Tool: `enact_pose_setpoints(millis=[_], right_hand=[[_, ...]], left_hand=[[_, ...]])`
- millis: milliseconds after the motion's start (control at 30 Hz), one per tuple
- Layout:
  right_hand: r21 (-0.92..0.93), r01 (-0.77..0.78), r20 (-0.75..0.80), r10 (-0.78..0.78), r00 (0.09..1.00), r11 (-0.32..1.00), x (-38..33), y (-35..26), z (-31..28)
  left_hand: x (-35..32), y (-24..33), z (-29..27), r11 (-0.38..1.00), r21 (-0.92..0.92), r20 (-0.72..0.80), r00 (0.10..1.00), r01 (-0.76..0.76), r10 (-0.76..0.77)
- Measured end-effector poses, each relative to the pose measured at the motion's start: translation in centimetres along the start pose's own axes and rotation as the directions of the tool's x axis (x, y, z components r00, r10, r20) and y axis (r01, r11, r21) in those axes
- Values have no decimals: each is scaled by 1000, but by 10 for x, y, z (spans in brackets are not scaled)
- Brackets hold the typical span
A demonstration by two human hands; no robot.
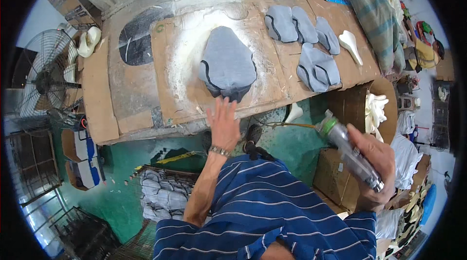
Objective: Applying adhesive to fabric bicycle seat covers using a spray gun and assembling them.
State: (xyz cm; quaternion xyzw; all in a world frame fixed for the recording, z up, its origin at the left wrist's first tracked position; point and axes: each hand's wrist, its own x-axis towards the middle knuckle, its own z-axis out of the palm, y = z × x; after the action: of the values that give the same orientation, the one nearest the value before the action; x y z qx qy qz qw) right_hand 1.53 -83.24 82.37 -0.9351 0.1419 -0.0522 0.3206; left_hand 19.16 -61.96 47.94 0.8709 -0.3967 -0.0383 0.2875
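Observation:
Grey fabric saddle-cover pieces (227, 58) with black edging lie stacked on cardboard in the middle of the table. My left hand (224, 126) is at the near edge of that stack, palm down, its fingers stretched out and apart. Whether the fingertips touch the fabric I cannot tell. Off to the right, away from the table edge, my right hand (375, 162) is wrapped round what looks like a spray gun (351, 152), with a greyish cylindrical body and a green collar. A thin yellowish hose (292, 125) runs left from its upper end.
More grey pieces (318, 68) lie at the table's right, beside a white bicycle-saddle shell (350, 47). White residue surrounds the middle stack. A fan (44, 72) stands at the left, a carton of white parts (384, 85) at the right. Below is a stack of grey pieces (165, 189).

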Motion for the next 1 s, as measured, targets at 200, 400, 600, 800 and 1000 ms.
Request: enact_pose_setpoints(millis=[200, 400, 600, 800, 1000], right_hand=[[14, -35, -158, 37, 987, 999, -8, 29, -1], [128, -7, -148, 26, 989, 992, -35, 49, -15], [72, 58, 65, -63, 996, 996, -54, 57, -26], [121, 62, -32, -59, 998, 991, -63, 60, -20], [134, 32, -87, -21, 996, 991, -64, 56, -17]], left_hand=[[-57, -29, 7, 968, 56, 59, 967, 244, -247], [-69, -32, 10, 935, 27, 64, 932, 354, -355], [-70, -38, 12, 932, 48, 47, 931, 360, -362], [-68, -35, 10, 928, 37, 35, 928, 370, -372], [-59, -34, 0, 919, 4, -29, 918, 395, -395]])
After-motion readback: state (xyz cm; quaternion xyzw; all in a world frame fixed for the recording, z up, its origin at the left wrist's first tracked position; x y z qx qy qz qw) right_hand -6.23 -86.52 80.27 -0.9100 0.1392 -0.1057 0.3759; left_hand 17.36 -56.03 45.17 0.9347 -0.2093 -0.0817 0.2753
